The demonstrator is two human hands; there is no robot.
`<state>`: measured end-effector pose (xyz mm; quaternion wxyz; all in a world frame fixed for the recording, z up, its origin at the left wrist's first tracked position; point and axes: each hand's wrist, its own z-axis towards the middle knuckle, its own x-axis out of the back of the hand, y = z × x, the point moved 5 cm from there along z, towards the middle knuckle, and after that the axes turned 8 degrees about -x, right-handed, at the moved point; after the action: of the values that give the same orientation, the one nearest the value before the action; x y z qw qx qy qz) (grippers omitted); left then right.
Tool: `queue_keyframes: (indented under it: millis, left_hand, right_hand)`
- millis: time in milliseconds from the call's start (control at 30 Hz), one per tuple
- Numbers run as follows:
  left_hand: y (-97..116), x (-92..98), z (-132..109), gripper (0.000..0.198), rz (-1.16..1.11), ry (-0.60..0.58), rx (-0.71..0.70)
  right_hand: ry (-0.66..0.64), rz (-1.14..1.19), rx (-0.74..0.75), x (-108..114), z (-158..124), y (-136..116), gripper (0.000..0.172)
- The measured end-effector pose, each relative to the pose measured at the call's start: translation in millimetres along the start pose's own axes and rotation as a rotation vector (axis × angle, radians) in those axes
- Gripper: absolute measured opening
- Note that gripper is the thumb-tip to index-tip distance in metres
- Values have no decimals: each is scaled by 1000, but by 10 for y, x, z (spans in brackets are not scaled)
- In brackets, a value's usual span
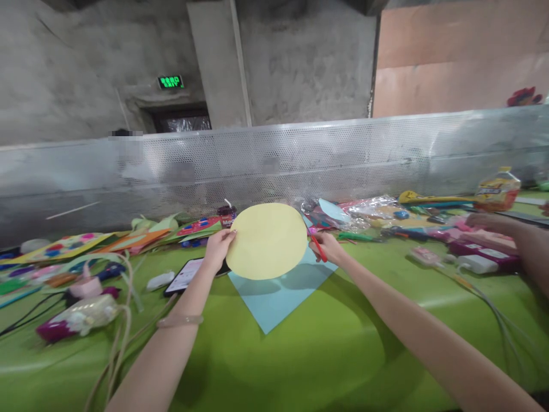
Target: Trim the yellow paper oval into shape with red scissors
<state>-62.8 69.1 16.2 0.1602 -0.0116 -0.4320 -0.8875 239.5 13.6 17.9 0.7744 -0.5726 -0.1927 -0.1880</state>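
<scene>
A: Left hand (219, 249), state?
B: Closed in a pinch on the left edge of the yellow sheet (268, 240), a rounded piece at frame centre.
A: Right hand (326, 248)?
B: Fingers curled round red scissors (318, 248), at the sheet's right edge. Blade gap: cannot tell.
A: Below?
B: Blue paper (272, 303), lower centre, corner toward frame bottom, on green tabletop (274, 366). Phone (184, 277) left of centre, near the left forearm.
</scene>
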Motion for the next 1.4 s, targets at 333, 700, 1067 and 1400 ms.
queue_keyframes:
  millis: [333,700,1067,1400]
  left_hand:
    - [-6,33,21,34,65,37,-50]
    - [66,61,15,30,124,44,-74]
    - [78,80,7,31,135,42,-53]
    - [54,85,0,35,131,59,1]
  right_hand:
    - [2,-13,15,-17,3,-13,13]
    - [12,-24,13,-24,20,6,13]
    - [71,17,-31,17,39,15,8]
    - [38,-58,-2,-7,157,164,19]
